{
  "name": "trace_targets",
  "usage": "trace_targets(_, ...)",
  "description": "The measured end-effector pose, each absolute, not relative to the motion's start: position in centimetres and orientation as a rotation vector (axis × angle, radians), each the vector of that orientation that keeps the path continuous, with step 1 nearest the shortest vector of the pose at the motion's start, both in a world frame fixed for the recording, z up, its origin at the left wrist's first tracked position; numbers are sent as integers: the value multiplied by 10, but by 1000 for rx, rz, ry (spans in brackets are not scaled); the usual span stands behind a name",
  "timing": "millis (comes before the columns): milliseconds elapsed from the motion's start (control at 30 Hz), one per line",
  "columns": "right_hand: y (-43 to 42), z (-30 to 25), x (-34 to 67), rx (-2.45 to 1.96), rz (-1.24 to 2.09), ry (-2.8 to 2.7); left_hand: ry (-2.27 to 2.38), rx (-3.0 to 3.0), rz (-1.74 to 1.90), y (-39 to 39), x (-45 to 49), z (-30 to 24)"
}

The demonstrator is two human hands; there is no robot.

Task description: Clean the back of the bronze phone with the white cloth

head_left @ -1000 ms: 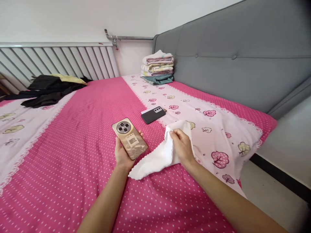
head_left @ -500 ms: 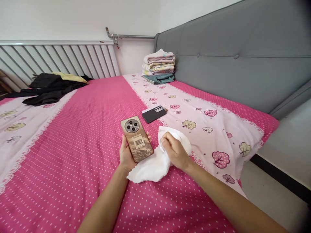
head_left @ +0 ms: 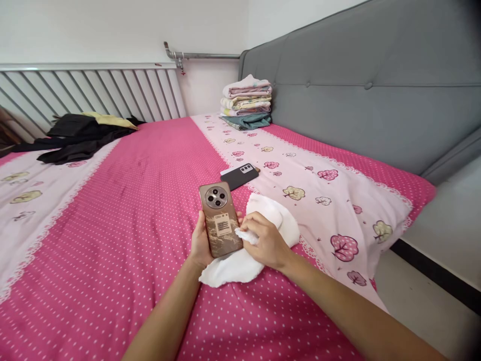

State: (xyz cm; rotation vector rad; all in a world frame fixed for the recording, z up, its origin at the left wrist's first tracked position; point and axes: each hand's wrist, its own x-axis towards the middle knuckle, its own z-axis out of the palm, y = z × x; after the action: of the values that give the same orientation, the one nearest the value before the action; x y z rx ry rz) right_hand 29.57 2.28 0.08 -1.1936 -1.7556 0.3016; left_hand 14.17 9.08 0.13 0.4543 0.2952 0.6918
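Note:
My left hand (head_left: 202, 244) grips a brown-gold smartphone (head_left: 216, 240) from beneath, back side up, with its round camera ring at the far end and a pale label on the back. Pinched in my right hand (head_left: 265, 240) is a bunched part of a white cloth (head_left: 233, 271), right beside the phone's right edge. The rest of the cloth spreads on the bed under both hands. Just beyond the held phone lies a dark grey smartphone (head_left: 239, 175), camera side up, on top of a partly hidden light-coloured item.
A pink bedspread (head_left: 158, 165) with dots and printed trees covers the bed. Folded textiles (head_left: 247, 103) are stacked by the grey headboard (head_left: 345, 80). Dark clothes (head_left: 78, 135) lie at far left before a white radiator (head_left: 112, 90). The bed's right edge drops to the floor.
My right hand has shifted left with the bunched cloth, up to the phone's lower right edge. The held phone has moved slightly right and turned more upright in view.

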Motion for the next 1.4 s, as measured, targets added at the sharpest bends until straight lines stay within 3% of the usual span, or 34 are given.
trace_targets(233, 20, 4, 295, -1209, 187, -1937, 337, 460, 644, 91, 140, 0)
trace_targets(633, 24, 7, 304, -1474, -97, -1534, 481, 613, 494, 88, 141, -8)
trace_targets(1133, 14, 1, 282, -1233, 113, -2118, 558, 523, 667, 92, 144, -5)
trace_targets(1400, 17, 2, 280, -1315, 14, -1933, 485, 563, 653, 88, 147, -6)
